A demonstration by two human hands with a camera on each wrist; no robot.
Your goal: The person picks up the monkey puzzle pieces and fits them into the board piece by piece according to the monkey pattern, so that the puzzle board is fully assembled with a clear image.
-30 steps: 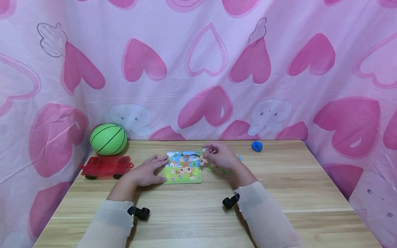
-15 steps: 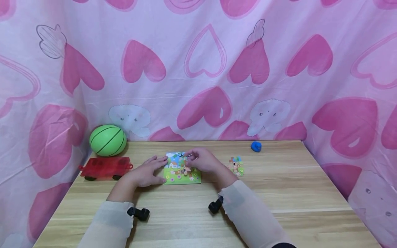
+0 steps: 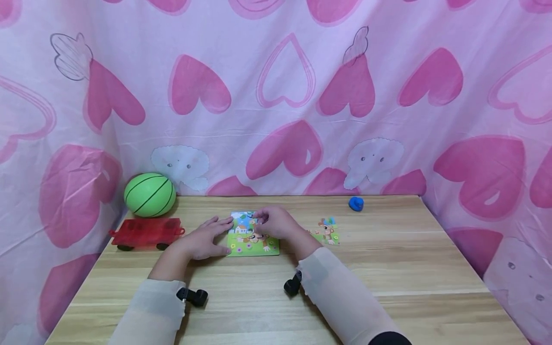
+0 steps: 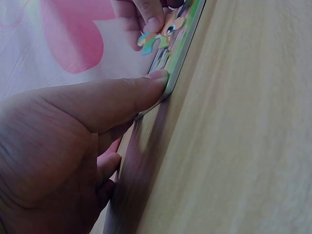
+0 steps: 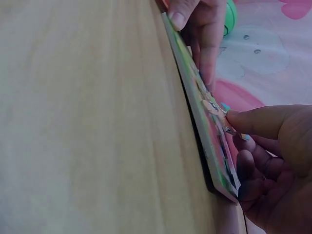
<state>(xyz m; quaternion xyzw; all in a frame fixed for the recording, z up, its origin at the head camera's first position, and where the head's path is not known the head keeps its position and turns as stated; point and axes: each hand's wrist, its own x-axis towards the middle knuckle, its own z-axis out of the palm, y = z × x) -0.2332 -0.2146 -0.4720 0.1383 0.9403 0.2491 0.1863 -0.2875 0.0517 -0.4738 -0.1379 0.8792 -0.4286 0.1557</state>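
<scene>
A jigsaw puzzle board (image 3: pixel 250 248) with a monkey picture lies flat on the table, in front of me. My left hand (image 3: pixel 203 241) is spread along its left side, the thumb (image 4: pixel 156 80) pressing on the near corner and the other fingers at the far left edge. Over the upper middle of the board, my right hand (image 3: pixel 278 224) pinches a puzzle piece (image 4: pixel 148 41) between thumb and fingertips. In the left wrist view that piece is tilted, with blue, green and orange showing. The right hand covers the board's upper right part in the head view.
Loose puzzle pieces (image 3: pixel 328 232) lie right of the board, partly behind the right forearm. A small blue toy duck (image 3: pixel 356 203) sits at the table's back. To the left stand a green ball (image 3: pixel 149 195) and a red toy wagon (image 3: pixel 146 233). A heart-print curtain (image 3: pixel 284 148) borders the table.
My right hand has moved left from beside the board to above it, carrying the puzzle piece, and shifted slightly farther left. Loose pieces on the right came into view. The left hand stayed put.
</scene>
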